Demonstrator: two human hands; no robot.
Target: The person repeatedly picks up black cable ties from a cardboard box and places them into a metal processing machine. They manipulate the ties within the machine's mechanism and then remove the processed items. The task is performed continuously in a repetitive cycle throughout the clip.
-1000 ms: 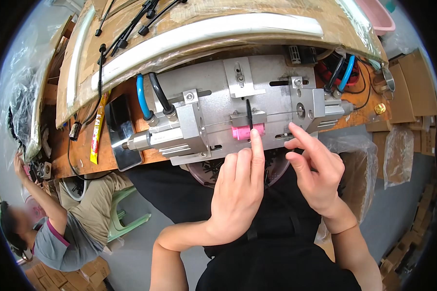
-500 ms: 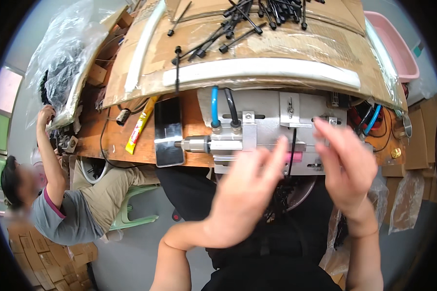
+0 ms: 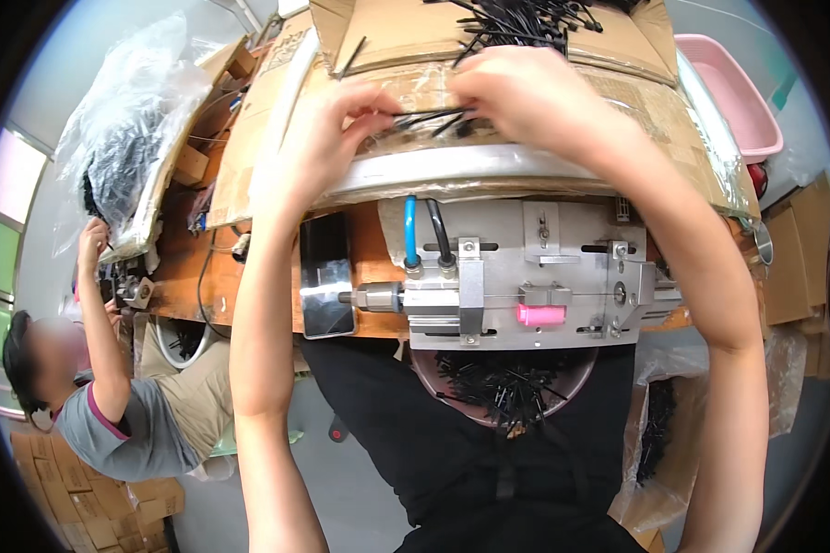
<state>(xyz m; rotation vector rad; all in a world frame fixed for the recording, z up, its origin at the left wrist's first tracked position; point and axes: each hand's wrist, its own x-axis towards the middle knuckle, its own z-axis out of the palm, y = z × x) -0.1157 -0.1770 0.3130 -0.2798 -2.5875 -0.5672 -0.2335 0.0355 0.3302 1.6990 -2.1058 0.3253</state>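
Observation:
Both hands are stretched out over the cardboard-covered shelf (image 3: 360, 66). My left hand (image 3: 327, 129) pinches one end of thin black rods (image 3: 426, 117), its thumb and forefinger closed. My right hand (image 3: 526, 97) is closed at the other end, its fingertips partly hidden behind the hand. A pile of black rods (image 3: 530, 23) lies just beyond my right hand. Below the shelf is a metal clamping fixture (image 3: 503, 258) with a pink piece (image 3: 541, 315) on its front. No rod lies across the fixture.
A round basin (image 3: 576, 387) of black rods sits at my lap under the fixture. A dark phone (image 3: 327, 276) lies left of the fixture. At the far right stands a pink tub (image 3: 733, 97). Another person (image 3: 148, 405) works at the left.
Both hands have moved from over the fixture up to the shelf and now grip rods there. The black rod that crossed the fixture is no longer on it.

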